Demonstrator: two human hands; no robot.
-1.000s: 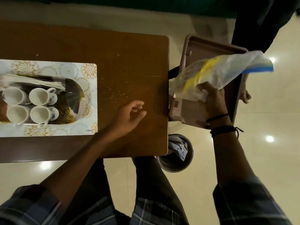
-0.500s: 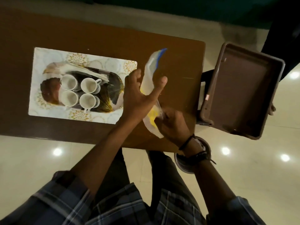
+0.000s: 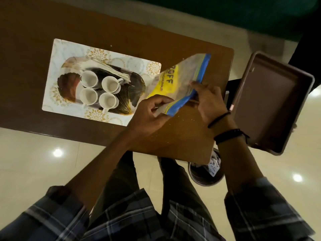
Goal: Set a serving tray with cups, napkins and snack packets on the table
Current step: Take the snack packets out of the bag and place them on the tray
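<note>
A clear snack packet (image 3: 178,80) with yellow print and a blue edge is held over the brown table (image 3: 182,136), to the right of the patterned serving tray (image 3: 67,49). My left hand (image 3: 149,113) pinches its near lower corner. My right hand (image 3: 206,100) grips its blue edge. Several white cups (image 3: 99,91) stand together on the tray, with a stack of napkins (image 3: 104,68) lying just behind them.
A brown plastic bin tray (image 3: 271,101) is held off the table's right end by another person's hand. A round waste bin (image 3: 206,173) with crumpled paper stands on the floor under the table's near right corner. Crumbs dot the tabletop.
The packet came from the brown bin tray over to the table. It has turned from upright to lying flatter, and both hands now hold its lower edge.
</note>
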